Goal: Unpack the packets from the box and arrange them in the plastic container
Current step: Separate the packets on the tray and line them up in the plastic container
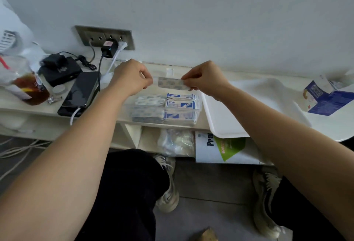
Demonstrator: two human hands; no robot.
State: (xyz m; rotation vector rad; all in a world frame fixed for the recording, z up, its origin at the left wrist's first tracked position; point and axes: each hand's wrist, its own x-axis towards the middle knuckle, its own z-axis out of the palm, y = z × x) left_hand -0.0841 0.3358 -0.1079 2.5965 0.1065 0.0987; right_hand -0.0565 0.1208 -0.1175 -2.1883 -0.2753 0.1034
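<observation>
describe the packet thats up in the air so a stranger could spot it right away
Start at the wall socket panel; on the white shelf below it sits a clear plastic container of packets. Above its far edge the right hand pinches one packet by its right end. It alone is held in the air, not lying in the rows.

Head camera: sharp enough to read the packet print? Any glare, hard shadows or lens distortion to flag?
Head view: soft even light, no glare or hard shadows. Head view: the packet pinched by the right hand is blurred, print unreadable; the packets in the plastic container show blue marks, no legible text. Head view: wide-angle bending skews the wall socket.
</observation>
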